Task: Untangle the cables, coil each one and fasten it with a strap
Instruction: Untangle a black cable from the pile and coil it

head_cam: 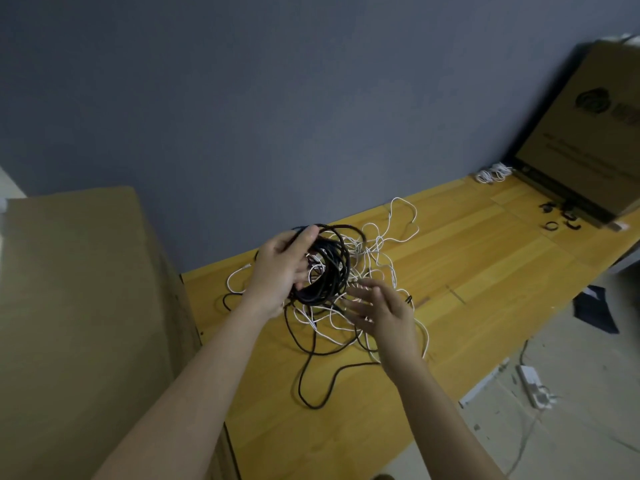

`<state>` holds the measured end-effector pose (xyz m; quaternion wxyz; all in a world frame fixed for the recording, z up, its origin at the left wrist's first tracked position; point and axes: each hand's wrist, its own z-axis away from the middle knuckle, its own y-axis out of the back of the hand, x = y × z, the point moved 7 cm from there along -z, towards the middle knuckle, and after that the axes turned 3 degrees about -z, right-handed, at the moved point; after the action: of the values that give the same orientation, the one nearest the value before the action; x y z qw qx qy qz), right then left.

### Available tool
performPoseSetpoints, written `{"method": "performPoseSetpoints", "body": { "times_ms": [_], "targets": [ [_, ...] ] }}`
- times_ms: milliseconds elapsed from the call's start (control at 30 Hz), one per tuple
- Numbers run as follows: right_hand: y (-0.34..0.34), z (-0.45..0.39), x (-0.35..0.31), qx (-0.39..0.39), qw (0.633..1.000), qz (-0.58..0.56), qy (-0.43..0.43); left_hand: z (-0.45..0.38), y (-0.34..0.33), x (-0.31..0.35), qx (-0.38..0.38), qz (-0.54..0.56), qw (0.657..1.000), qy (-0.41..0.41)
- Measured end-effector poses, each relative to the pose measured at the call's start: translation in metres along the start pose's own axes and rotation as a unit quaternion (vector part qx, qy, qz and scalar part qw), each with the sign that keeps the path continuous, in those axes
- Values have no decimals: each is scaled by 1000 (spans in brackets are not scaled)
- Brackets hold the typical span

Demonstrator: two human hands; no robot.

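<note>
On the wooden table (467,271), against the grey wall, the work area is flanked by a large cardboard box (76,306) at the left and a second cardboard box (595,133) leaning at the far right. The middle of the table carries the tangle: a loose white cable (391,233) spread in open loops, interlaced with a black cable.

The black cable coil (329,268) is held raised above the tangle, its ring standing roughly upright and facing the camera. The left hand (277,268) has its grip clamped on the left side of the coil, thumb over the top strands. The right hand (377,306) is just right of and below the coil, grip apart, fingers spread, holding nothing; motion blur hides whether the fingertips touch a strand.

The uncoiled black tail (311,375) runs down from the coil and trails toward the near table edge in a long loop, below and left of the right hand. The right hand is judged the nearer one for drawing this tail up onto the coil.

White strands cross behind and under the coil and may snag the tail as it is drawn in.

A finished white cable bundle (491,173) lies at the far right, and black straps (557,220) lie near the leaning box, well apart from both hands. A white power strip (533,384) lies on the floor.
</note>
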<state>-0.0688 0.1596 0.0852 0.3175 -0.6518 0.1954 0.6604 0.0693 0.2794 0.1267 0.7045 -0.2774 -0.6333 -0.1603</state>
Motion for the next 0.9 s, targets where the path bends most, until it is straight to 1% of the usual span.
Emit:
{"method": "performPoseSetpoints", "body": {
  "times_ms": [33,67,133,200,333,433,500,600,700,733,767,800,867,900],
  "targets": [
    [0,-1,-5,16,999,-33,6,0,-1,0,-3,-20,1000,-12],
    [-2,-1,-14,22,999,-34,25,1,-3,0,-9,-44,999,-19],
    [-14,-4,-36,2,996,41,80,4,-8,-3,-16,-81,996,-22],
    [-26,-5,-52,-23,985,116,126,5,-11,-2,-10,-109,994,-23],
    [-36,-7,-74,-32,964,160,209,5,-9,-1,-7,-158,987,-27],
    [-31,-15,-86,-8,945,220,244,6,-5,-1,-1,-169,985,-25],
    [-28,-18,-88,-14,946,216,240,5,-2,-1,13,-166,986,-30],
    [-28,-16,-86,-80,949,193,237,3,6,-1,50,-163,985,-33],
    [-26,-10,-72,-182,959,138,165,1,12,-4,83,-137,987,-13],
    [-25,-10,-68,-202,961,121,142,0,13,-4,87,-128,988,-6],
    [-23,-11,-65,-204,966,102,119,0,14,-5,87,-122,989,-2],
    [-21,-12,-63,-186,974,80,98,0,14,-6,85,-119,989,2],
    [-17,-16,-59,-115,986,80,88,0,11,-7,76,-110,991,9],
    [-19,-17,-56,-94,987,92,90,1,8,-7,69,-93,993,13]
  ]
}}
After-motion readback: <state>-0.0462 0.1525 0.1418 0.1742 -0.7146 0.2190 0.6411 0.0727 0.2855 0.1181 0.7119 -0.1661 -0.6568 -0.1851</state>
